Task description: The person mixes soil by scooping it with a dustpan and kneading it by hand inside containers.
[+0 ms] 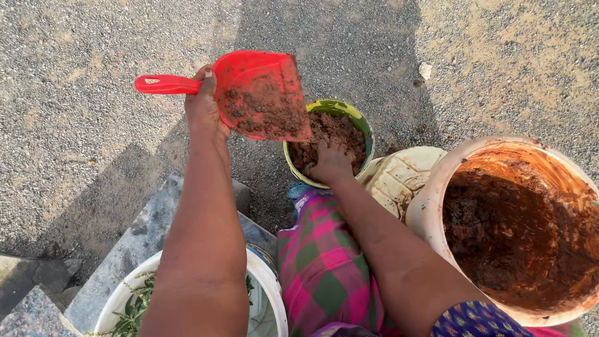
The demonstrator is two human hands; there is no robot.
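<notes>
From the head view, the left hand [203,109] grips a red scoop [259,93] where handle meets pan, fingers wrapped round it, and holds it tilted just above a small green pot [362,125] on the gravel [75,81]. Soil [265,112] clings to the scoop's pan. The right hand [331,161] rests inside the pot, fingers spread and pressed into the soil there (grasping nothing). A big bucket [437,193] of wet brown soil stands at the right, a white tub [271,293] with green sprigs [134,312] below the left forearm.
</notes>
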